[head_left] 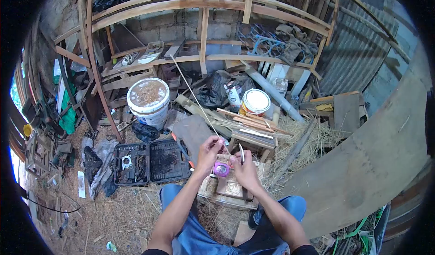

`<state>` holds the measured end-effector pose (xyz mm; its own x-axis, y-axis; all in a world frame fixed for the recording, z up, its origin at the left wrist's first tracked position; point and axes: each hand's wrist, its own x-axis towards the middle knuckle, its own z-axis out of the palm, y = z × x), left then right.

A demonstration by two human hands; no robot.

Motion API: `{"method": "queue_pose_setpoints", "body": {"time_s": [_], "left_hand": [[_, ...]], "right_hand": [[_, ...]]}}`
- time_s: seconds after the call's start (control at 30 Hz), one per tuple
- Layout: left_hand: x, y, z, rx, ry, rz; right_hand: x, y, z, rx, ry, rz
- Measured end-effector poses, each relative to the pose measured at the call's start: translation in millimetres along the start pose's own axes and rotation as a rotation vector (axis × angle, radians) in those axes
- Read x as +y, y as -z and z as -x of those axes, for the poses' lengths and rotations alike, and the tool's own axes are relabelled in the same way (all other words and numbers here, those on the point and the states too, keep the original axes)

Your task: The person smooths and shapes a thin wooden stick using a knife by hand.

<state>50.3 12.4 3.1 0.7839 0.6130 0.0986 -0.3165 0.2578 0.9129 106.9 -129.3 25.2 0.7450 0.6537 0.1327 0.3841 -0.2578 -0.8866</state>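
Observation:
A long thin strip (192,92) runs from the upper left down to my left hand (208,156), whose fingers are closed round its lower end. My right hand (245,170) is wrapped round a knife, and its pale blade (241,151) points up. Between the two hands is a small purple round object (221,169); whether a finger touches it is unclear. Below both hands stands a low wooden block or stool (233,189) with pale shavings on it.
An open black tool case (169,161) lies left of the hands. Beyond stand a white bucket (148,102) and a smaller lidded bucket (256,102). Wooden strips (253,120) rest on a small stool. A large board (358,178) leans at the right.

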Motion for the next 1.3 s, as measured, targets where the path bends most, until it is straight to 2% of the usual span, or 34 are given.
{"method": "queue_pose_setpoints", "body": {"time_s": [0.07, 0.13, 0.23, 0.3, 0.33, 0.4, 0.43, 0.47, 0.53, 0.57, 0.6, 0.67, 0.73, 0.77, 0.8, 0.87, 0.9, 0.93, 1.0, 1.03, 1.07, 1.17, 1.3], "left_hand": [[7, 2, 0, 0.049, -0.012, 0.000], [8, 4, 1, 0.051, -0.023, -0.048], [7, 9, 4, -0.004, -0.049, -0.121], [10, 12, 7, -0.027, -0.058, -0.149], [9, 12, 8, -0.054, -0.058, -0.168], [10, 13, 11, -0.085, -0.042, -0.176], [12, 12, 15, -0.091, -0.032, -0.165], [14, 11, 16, -0.100, -0.023, -0.160], [12, 11, 19, -0.129, -0.010, -0.166], [10, 11, 22, -0.130, 0.028, -0.198], [9, 8, 24, -0.136, 0.063, -0.229], [5, -6, 31, -0.130, 0.057, -0.216], [-3, -12, 39, -0.171, -0.066, -0.488], [-5, -14, 44, -0.202, -0.060, -0.487], [-2, -21, 48, -0.218, -0.049, -0.489], [9, -31, 58, -0.123, -0.156, -0.784], [14, -35, 58, -0.118, -0.262, -0.833], [14, -34, 57, -0.124, -0.252, -0.835], [15, -31, 56, -0.180, -0.414, -0.893], [18, -29, 59, -0.185, -0.399, -0.948], [23, -27, 59, -0.188, -0.387, -0.947], [24, -17, 58, -0.251, -0.494, -1.119], [26, -14, 62, -0.274, -0.558, -1.158]], "right_hand": [[26, -4, 0, 0.054, -0.021, 0.065], [35, 8, -2, 0.044, 0.046, 0.028], [32, 32, -5, -0.073, -0.007, -0.088], [35, 43, -5, -0.003, 0.198, 0.225], [33, 45, -5, -0.003, 0.197, 0.226], [31, 53, -3, -0.026, -0.059, 0.503], [45, 49, -6, 0.089, -0.017, 0.537], [52, 50, -5, 0.096, -0.026, 0.536], [49, 49, -5, 0.014, 0.190, 0.193], [47, 46, -6, -0.077, 0.227, 0.039], [33, 44, -2, -0.055, 0.219, 0.033], [4, 43, 7, -0.326, -0.107, -0.637], [3, 37, 2, -0.356, -0.136, -0.711], [6, 37, 0, -0.413, -0.161, -0.790], [11, 40, -2, -0.395, -0.168, -0.798], [19, 43, -10, -0.445, -0.224, -0.732], [20, 48, -12, -0.444, -0.159, -0.676], [19, 54, -13, -0.440, -0.168, -0.682], [19, 65, -12, -0.427, -0.232, -0.671], [25, 68, -14, -0.380, -0.215, -0.658], [18, 77, -14, -0.318, -0.287, -0.632], [23, 93, -16, -0.403, -0.352, -0.705], [24, 96, -13, -0.405, -0.339, -0.667]]}}
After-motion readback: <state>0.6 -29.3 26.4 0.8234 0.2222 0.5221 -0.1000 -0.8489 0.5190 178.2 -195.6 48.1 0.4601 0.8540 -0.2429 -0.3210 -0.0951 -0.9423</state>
